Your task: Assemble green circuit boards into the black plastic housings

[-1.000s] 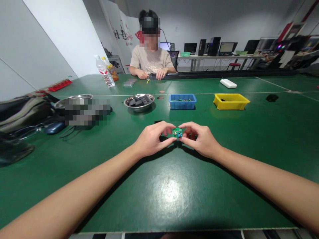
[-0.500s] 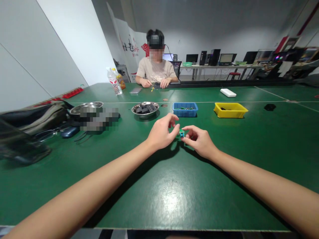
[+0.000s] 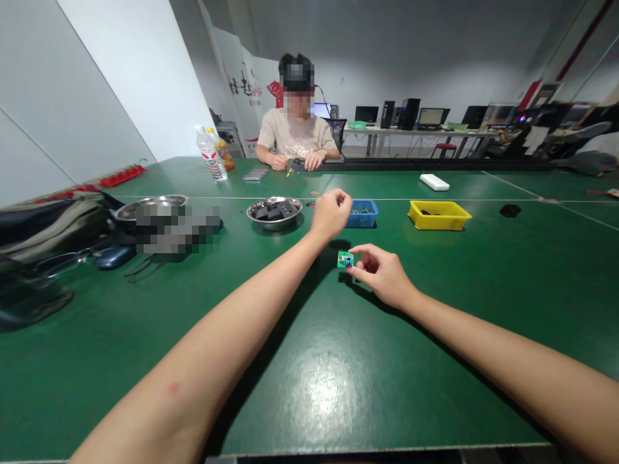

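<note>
L hand [image 3: 331, 216] no longer sharing green board [image 3: 345, 260]; since 0.5 s ago lifting away, now sitting at 11 o'clock of it, in front of blue bin [image 3: 363, 213], fingers curling closed, contents not visible. R hand [image 3: 382, 276] alone pinching board's 3 o'clock edge, thumb + forefinger, low over table [image 3: 309, 386]. Steel bowl [image 3: 274, 211] at 10 o'clock, yellow bin [image 3: 439, 215] at 2 o'clock, both well apart from board. Bare green top running toward 6 o'clock, to near table edge
</note>
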### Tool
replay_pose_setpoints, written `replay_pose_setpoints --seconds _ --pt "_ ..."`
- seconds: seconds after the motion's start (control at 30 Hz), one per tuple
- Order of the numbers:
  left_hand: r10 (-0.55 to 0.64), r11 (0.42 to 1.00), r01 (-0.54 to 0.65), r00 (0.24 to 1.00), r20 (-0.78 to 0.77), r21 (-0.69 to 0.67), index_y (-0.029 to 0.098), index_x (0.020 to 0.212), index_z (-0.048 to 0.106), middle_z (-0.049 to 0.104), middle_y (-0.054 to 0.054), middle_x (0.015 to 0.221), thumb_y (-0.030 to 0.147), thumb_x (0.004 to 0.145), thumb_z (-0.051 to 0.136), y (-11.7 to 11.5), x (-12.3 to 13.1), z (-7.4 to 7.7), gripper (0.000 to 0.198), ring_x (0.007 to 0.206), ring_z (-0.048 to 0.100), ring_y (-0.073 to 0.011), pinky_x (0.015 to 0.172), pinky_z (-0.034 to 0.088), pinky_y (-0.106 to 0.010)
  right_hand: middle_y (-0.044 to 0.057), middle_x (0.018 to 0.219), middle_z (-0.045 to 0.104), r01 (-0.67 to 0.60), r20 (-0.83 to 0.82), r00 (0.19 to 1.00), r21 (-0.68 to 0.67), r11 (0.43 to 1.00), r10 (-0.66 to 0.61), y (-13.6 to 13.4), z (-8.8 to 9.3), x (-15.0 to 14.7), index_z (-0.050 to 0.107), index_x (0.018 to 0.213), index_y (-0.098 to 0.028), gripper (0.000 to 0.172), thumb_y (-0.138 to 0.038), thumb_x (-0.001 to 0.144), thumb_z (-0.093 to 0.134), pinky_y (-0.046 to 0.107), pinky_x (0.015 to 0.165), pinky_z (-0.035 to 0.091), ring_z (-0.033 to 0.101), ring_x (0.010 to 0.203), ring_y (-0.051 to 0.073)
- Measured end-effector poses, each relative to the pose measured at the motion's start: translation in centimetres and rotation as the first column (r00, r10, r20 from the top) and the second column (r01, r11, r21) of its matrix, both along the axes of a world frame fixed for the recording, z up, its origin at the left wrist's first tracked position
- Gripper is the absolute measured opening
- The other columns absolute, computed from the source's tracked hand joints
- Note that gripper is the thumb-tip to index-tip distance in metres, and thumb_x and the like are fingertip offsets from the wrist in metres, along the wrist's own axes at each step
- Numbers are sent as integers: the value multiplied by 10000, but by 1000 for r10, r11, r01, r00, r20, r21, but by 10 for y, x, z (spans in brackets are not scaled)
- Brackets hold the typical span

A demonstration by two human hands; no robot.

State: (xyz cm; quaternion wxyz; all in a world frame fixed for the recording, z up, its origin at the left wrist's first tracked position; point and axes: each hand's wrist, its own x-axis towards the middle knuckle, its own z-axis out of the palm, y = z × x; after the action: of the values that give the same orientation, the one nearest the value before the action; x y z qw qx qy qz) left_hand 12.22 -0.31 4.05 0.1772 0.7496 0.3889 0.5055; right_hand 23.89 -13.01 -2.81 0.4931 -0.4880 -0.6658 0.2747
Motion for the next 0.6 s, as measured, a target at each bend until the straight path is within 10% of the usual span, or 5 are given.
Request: replay_pose_setpoints --seconds 0.3,0.6 --pt "-220 975 223 936 -274 -19 150 788 640 562 10 627 355 964 432 -39 -79 -33 342 611 527 -145 620 393 -265 -35 670 617 -15 -78 997 -52 999 11 4 -4 2 687 1055 -163 360 -360 759 745 260 596 445 551 585 120" --pt "-271 912 379 843 -465 157 175 1285 568 627 -134 1187 438 888 656 -77 -96 -44 484 1128 591 -277 990 507 -443 -37 669 608 -84 -65 994 -15 996 83 0 0 4 708 1087 -184 375 -378 768 753 248 566 419 526 579 112"
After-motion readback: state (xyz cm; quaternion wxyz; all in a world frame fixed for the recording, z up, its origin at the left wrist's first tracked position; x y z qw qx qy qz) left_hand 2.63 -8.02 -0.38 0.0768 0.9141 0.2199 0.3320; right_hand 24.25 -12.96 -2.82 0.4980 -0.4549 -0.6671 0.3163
